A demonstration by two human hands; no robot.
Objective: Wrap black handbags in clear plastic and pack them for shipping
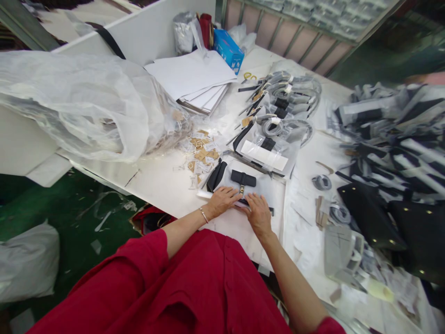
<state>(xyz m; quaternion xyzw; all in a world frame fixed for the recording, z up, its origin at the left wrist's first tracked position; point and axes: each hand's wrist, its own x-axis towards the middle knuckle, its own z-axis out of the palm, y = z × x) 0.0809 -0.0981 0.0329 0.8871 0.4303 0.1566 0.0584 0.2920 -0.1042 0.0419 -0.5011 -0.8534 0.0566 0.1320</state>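
A black handbag (243, 178) lies flat on the table in front of me, with thin whitish wrapping over its body. Its dark strap tab and gold-coloured clasp show in the middle. My left hand (224, 202) rests on the near edge of the bag, left of the clasp, fingers stretched out. On the other side of the clasp, my right hand (257, 214) lies on the same edge with its fingers spread. Both hands touch the bag without gripping it. The part of the near edge under my palms is hidden.
Wrapped bags (267, 144) with coiled straps lie in a row beyond. Left of them are scattered paper tags (203, 153), white sheets (194, 76) and a large plastic bag (86, 102). A tape dispenser (342, 248) and piled black bags (373, 215) are at right.
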